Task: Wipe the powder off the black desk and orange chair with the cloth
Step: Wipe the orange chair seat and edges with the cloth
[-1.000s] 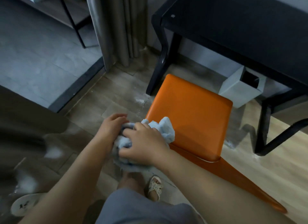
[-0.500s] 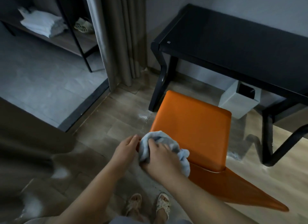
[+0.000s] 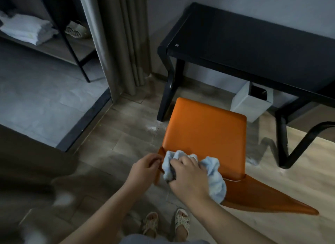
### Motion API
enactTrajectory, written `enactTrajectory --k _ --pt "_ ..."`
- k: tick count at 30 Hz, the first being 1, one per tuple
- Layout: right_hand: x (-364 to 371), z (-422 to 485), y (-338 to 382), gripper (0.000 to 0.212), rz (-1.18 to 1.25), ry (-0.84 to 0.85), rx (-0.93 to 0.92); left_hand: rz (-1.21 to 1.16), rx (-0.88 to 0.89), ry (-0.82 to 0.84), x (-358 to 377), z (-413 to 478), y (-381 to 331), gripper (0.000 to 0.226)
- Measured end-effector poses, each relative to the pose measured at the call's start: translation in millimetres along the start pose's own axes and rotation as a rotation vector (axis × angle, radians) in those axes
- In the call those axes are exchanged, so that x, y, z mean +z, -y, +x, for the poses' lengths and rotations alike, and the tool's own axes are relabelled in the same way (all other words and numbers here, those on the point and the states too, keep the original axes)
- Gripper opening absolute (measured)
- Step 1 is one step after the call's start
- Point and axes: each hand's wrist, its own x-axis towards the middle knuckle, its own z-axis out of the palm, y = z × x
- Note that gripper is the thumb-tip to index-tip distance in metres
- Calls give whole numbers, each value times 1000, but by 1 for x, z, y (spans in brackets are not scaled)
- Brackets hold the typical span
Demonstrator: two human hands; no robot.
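A square-seated orange leather chair stands at the middle of the frame, its backrest stretching toward the lower right. A crumpled light blue terry cloth lies on the near edge of the seat, where seat meets backrest. The right hand clutches it from above, fingers bunched into the folds. The left hand has curled fingers at the chair's left edge, touching the cloth's corner; whether they clasp the chair or the cloth cannot be told.

The glossy black desk fills the upper right against the wall. Its bent black leg comes down just beside the seat's far left corner. A white square bin with a dark lining sits under the desk, just beyond the seat's far right corner. Grey-brown pleated curtains hang at upper centre. A black-framed shelf at upper left holds folded white towels and a pair of pale sandals.

White powder streaks the wooden plank floor left of the seat, and more lies to the right near the desk's other leg. Open floor runs left of the chair to a dark threshold strip, with grey tile beyond. Two sandalled feet stand at the bottom edge, close behind the backrest.
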Motion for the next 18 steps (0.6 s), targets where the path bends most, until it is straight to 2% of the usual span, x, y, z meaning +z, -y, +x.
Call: enactTrajectory --k 3,8,10,14,16,18 --pt "-1 -13 -14 28 22 -16 -9 17 45 -8 0 -3 2 33" --pt "-9 -44 -60 38 -100 158 68 121 96 3 0 -5 0 28" --pt "-5 -30 -37 36 -62 112 81 107 92 -11 2 -7 1 26" --pt "6 12 34 26 75 -84 -22 -20 65 -57 -4 -9 6 35" --pt "2 12 29 26 57 -83 -61 51 99 -41 -6 -9 5 31" --pt "-5 -11 -5 29 18 -31 -100 164 141 -6 -5 -8 2 30"
